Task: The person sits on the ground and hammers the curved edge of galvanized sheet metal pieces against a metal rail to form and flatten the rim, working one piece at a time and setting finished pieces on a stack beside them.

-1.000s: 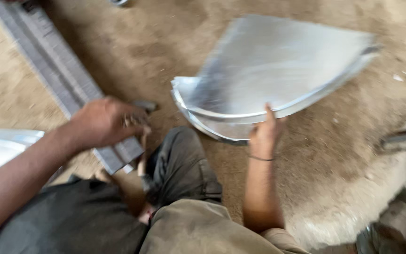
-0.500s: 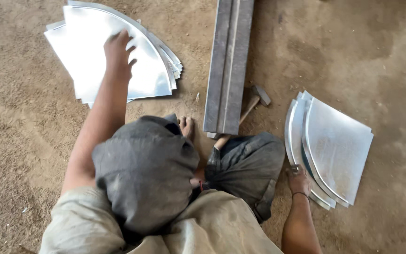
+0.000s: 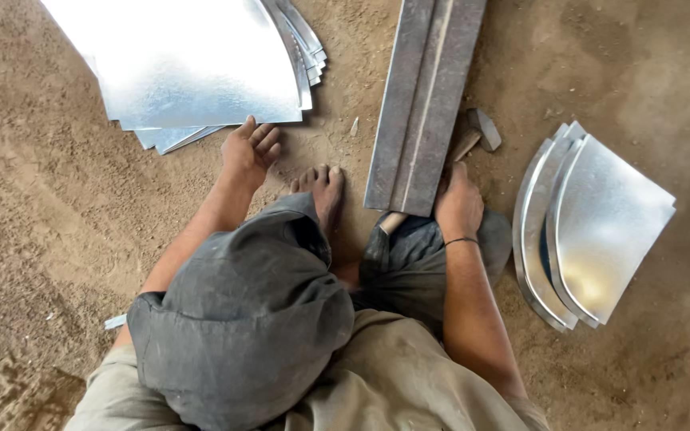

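The head view looks down at a person sitting on a sandy floor [image 3: 57,207]. The left hand [image 3: 249,150] is open, with its fingers spread, and its fingertips are at the near edge of a pile of shiny metal sheets [image 3: 193,64]. These sheets are flat, with one curved side, and lie fanned out at the top left. The right hand [image 3: 458,206] is closed around the wooden handle of a hammer [image 3: 473,136]. The hammer's dark head lies on the sand just beside a long grey metal bar [image 3: 421,104]. The bar runs from the top of the picture down to the person's knee. A bare foot [image 3: 323,191] rests on the sand between the left hand and the bar. To the right, well apart from the bar, is a second, smaller pile of curved sheets [image 3: 600,227], some with bent-up edges. The person wears dark grey trousers [image 3: 241,319], and a thin dark band goes around the right wrist.
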